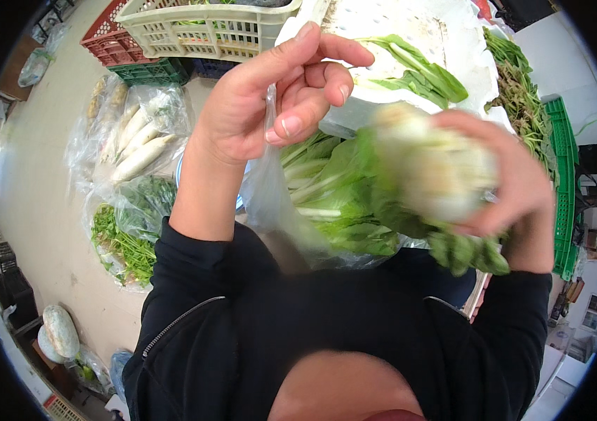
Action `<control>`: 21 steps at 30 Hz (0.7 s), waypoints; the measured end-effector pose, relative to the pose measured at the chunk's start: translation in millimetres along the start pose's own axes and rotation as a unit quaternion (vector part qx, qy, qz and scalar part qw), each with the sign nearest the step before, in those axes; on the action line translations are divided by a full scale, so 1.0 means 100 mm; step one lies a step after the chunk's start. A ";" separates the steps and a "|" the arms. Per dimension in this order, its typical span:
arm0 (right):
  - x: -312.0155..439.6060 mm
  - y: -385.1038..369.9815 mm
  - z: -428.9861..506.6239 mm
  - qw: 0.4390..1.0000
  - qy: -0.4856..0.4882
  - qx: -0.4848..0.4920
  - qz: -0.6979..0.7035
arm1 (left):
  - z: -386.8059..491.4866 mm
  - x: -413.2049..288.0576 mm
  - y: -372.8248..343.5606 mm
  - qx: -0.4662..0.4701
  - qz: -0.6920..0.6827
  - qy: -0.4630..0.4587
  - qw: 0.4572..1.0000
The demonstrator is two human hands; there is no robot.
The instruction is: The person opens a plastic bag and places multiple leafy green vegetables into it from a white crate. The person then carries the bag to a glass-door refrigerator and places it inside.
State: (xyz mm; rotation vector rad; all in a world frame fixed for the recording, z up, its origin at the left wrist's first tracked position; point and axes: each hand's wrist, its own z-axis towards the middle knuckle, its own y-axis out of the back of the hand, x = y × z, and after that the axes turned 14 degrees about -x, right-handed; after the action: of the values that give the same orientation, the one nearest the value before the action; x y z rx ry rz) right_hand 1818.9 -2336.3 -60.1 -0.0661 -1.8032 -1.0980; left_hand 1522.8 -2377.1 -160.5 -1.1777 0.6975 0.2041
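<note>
My left hand [293, 89] is raised at upper centre, fingers curled, with the edge of a clear plastic bag [272, 184] hooked or pinched at the palm. Below and to its right, leafy greens [330, 194] with pale stalks lie in the bag's mouth. My right hand [514, 179] grips a bunch of leafy greens [440, 163] by its white stalk ends, which are blurred; its leaves hang down beside the bagged greens. Beyond both hands, a few loose green leaves [419, 73] lie in a white foam box [467, 31] with a ragged rim.
Stacked plastic crates [209, 37] stand at upper left. Bagged white radishes [140, 152] and bagged herbs [130, 242] lie on the floor at left. Pale melons [59, 331] sit lower left. More greens [519, 100] and a green crate [564, 194] are at right.
</note>
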 end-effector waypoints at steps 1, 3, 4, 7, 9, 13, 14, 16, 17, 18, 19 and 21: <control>-0.16 -0.28 0.22 0.995 0.080 0.059 -0.026 | 0.00 0.00 -0.01 0.015 -0.016 0.002 1.000; -0.39 -0.82 0.44 0.983 0.118 0.062 -0.123 | 0.00 -0.01 -0.02 0.040 -0.030 0.001 0.999; -0.51 -1.08 0.56 0.960 0.221 0.007 -0.172 | 0.00 0.00 -0.03 0.048 -0.037 0.003 0.998; -0.83 -1.82 0.84 0.929 0.216 -0.008 -0.300 | 0.01 0.02 -0.06 0.061 -0.053 0.012 0.997; -1.04 -2.15 0.95 0.931 0.257 -0.033 -0.257 | 0.02 0.05 -0.09 0.064 -0.046 0.014 0.997; -1.40 -2.38 1.15 0.944 0.265 0.028 -0.196 | 0.05 0.14 -0.18 0.078 -0.070 0.035 0.994; -1.44 -2.38 1.18 0.945 0.268 0.041 -0.186 | 0.02 0.14 -0.21 0.047 -0.025 0.036 0.998; -1.39 -2.27 1.19 0.944 0.274 0.064 -0.172 | 0.01 0.13 -0.22 0.044 -0.043 0.033 0.998; -1.31 -2.17 1.15 0.943 0.278 0.078 -0.164 | 0.02 0.11 -0.22 0.044 -0.050 0.028 0.997; -1.18 -2.06 1.09 0.941 0.285 0.099 -0.155 | 0.01 0.11 -0.22 0.039 -0.058 0.025 0.997; -1.03 -1.90 0.99 0.939 0.286 0.133 -0.134 | 0.01 0.10 -0.21 0.047 -0.042 0.026 0.998; -0.72 -1.40 0.79 0.937 0.265 0.222 -0.046 | 0.00 0.08 -0.19 0.058 -0.011 0.029 0.998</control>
State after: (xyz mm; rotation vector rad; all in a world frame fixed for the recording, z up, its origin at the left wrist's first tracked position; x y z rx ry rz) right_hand 1732.5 -2334.6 -213.0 0.5419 -1.5205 -0.6589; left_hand 1538.4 -2386.4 -150.5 -1.0826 0.7382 0.1095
